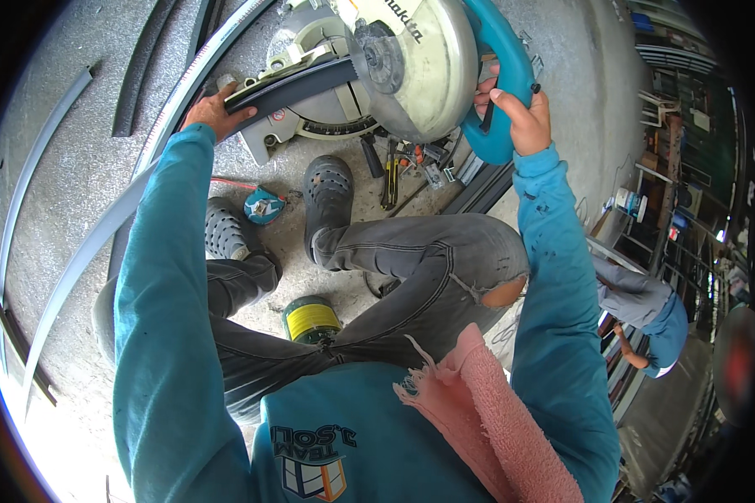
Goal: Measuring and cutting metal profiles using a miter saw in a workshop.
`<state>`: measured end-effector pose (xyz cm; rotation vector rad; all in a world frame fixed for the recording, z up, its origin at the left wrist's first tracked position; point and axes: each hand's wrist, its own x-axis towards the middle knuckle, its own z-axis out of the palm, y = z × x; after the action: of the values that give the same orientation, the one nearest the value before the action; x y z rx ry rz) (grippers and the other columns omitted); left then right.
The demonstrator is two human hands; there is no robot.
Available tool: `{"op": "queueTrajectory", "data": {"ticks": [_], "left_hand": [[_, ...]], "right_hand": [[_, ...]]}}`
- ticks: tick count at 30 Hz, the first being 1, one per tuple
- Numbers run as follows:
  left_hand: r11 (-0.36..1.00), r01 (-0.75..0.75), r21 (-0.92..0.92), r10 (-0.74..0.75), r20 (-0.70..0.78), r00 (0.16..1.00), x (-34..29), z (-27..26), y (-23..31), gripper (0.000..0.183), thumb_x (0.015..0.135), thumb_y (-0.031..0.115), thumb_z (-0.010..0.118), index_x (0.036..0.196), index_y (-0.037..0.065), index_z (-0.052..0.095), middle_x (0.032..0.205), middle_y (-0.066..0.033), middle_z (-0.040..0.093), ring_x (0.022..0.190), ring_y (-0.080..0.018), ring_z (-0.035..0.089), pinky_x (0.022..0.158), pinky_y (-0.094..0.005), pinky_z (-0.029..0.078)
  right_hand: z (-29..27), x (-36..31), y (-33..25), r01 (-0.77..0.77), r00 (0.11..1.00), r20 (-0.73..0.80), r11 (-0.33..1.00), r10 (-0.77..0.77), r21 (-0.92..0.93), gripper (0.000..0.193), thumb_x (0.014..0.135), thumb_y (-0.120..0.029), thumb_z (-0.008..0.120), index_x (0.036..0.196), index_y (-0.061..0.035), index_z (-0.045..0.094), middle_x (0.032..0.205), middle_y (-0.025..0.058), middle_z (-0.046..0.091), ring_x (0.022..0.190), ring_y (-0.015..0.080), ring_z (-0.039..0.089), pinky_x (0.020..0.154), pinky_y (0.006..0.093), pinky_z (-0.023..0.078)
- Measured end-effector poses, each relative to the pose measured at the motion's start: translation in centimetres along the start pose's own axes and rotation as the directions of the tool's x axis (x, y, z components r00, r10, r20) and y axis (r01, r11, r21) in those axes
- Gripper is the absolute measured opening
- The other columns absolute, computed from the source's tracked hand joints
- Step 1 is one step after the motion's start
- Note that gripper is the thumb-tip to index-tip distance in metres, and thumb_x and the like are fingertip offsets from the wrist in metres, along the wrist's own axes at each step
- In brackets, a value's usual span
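Note:
In front of me on the concrete floor stands a mitre saw [325, 109] with a cream and teal head and a rounded blade guard [415, 80]. My right hand [520, 117] is wrapped round its teal loop handle [507, 50]. My left hand [218, 113] grips a dark grey metal profile [306, 90], thumb on top, and holds it on the saw's base along the fence. The profile's far end runs in under the blade guard. The blade itself is mostly hidden behind the guard.
Long metal strips [40, 159] lie to the left, beside a dark channel [138, 75]. By my shoes are a teal tape measure [264, 206], a yellow-black utility knife [390, 180] and small metal parts [434, 163]. A yellow-banded round container [312, 320] stands between my legs. A person [654, 310] bends over at right.

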<state>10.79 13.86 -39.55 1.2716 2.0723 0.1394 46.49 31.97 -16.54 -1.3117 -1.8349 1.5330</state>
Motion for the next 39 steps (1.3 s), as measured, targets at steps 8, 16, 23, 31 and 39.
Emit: {"op": "queueTrajectory", "data": {"ticks": [8,16,23,31,39], "left_hand": [[1.000,0.010,-0.008,-0.010,-0.002,1.000,-0.1,-0.1,-0.2,0.070,0.074,0.058,0.063,0.131,0.022,0.045,0.107,-0.0187,0.063,0.105,-0.0340,0.058,0.095,-0.0402,0.044],[0.999,0.017,0.032,-0.016,-0.027,1.000,0.0,0.2,-0.3,0.068,0.074,0.059,0.062,0.130,0.025,0.045,0.108,-0.0192,0.062,0.105,-0.0338,0.058,0.093,-0.0409,0.044],[1.000,0.008,-0.002,-0.008,-0.032,0.999,0.2,0.5,-0.9,0.065,0.074,0.059,0.063,0.127,0.023,0.049,0.108,-0.0182,0.063,0.103,-0.0342,0.059,0.093,-0.0415,0.044],[1.000,0.004,0.013,-0.004,-0.026,1.000,0.5,0.6,-0.7,0.065,0.074,0.060,0.061,0.126,0.023,0.049,0.107,-0.0181,0.063,0.103,-0.0342,0.059,0.093,-0.0413,0.045],[1.000,0.010,0.012,-0.010,-0.016,1.000,-0.1,0.3,-1.3,0.064,0.075,0.059,0.061,0.127,0.022,0.049,0.106,-0.0186,0.063,0.102,-0.0339,0.060,0.093,-0.0414,0.045]], "right_hand": [[0.3,-0.2,0.7,0.024,1.000,0.007,1.000,-0.024,0.005,0.038,0.079,-0.011,0.062,0.114,0.0006,0.054,0.091,0.0117,0.062,0.079,0.0206,0.064,0.070,0.0346,0.053],[-0.3,0.3,-1.3,-0.051,0.997,0.062,0.999,0.051,-0.010,0.037,0.079,-0.011,0.060,0.113,0.0019,0.054,0.092,0.0131,0.062,0.078,0.0211,0.063,0.071,0.0344,0.053],[0.1,0.9,-2.3,-0.020,0.998,0.055,0.997,0.024,-0.076,0.040,0.079,-0.014,0.059,0.116,0.0022,0.054,0.092,0.0138,0.062,0.079,0.0219,0.063,0.071,0.0339,0.053],[0.1,-0.1,0.6,-0.010,1.000,0.024,1.000,0.010,-0.004,0.037,0.080,-0.010,0.061,0.114,0.0019,0.054,0.091,0.0126,0.063,0.079,0.0215,0.064,0.071,0.0345,0.053],[-0.1,2.8,-7.6,-0.113,0.984,0.168,0.920,0.052,0.376,0.038,0.082,-0.024,0.061,0.112,-0.0003,0.056,0.087,0.0108,0.062,0.073,0.0198,0.062,0.068,0.0314,0.052]]}}
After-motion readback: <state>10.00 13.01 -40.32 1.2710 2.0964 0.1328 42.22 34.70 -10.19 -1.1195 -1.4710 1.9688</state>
